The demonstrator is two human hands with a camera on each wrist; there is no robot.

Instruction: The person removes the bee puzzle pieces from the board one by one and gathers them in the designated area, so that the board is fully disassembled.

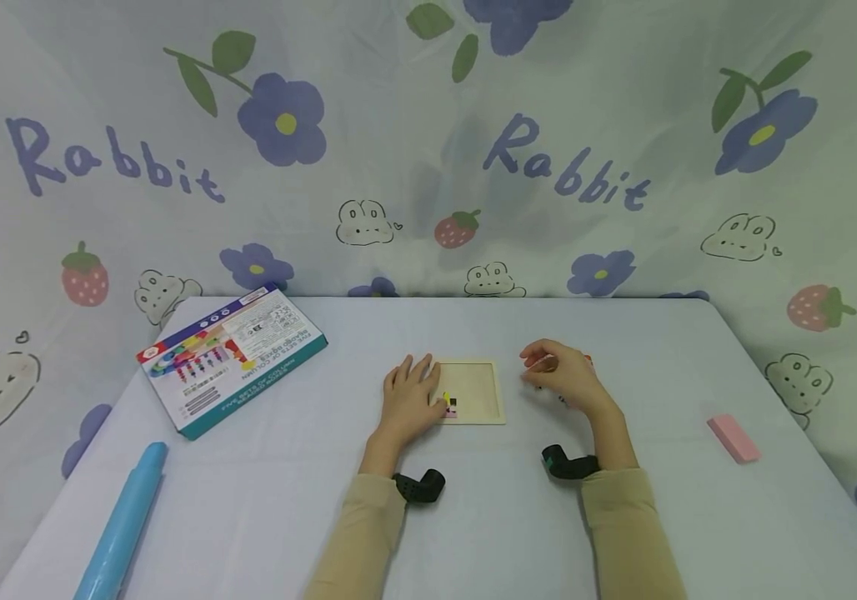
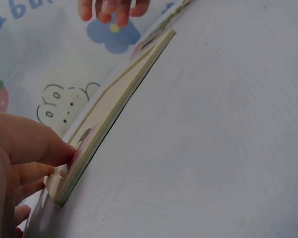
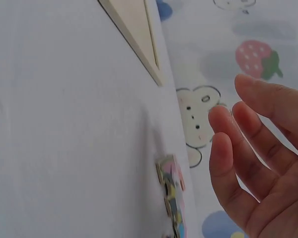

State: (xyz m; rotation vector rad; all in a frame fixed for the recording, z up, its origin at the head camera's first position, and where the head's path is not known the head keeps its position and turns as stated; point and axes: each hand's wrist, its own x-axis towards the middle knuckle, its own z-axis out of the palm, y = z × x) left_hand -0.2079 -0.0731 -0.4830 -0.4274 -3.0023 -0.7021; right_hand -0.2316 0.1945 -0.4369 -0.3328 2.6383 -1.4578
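My left hand rests over the left side of a shallow wooden puzzle tray, fingers spread. Its thumb touches a small colourful puzzle piece in the tray's near left corner; the left wrist view shows thumb and fingers around that corner, partly hiding the piece. To the right of the tray, my right hand hovers with loosely bent fingers and nothing held. Beneath it lie several colourful puzzle pieces, mostly hidden by the hand in the head view.
A printed toy box lies at the back left of the white table. Nearer on the left is a long light-blue cylinder. A pink block lies towards the right edge. Behind the table hangs a rabbit-print cloth.
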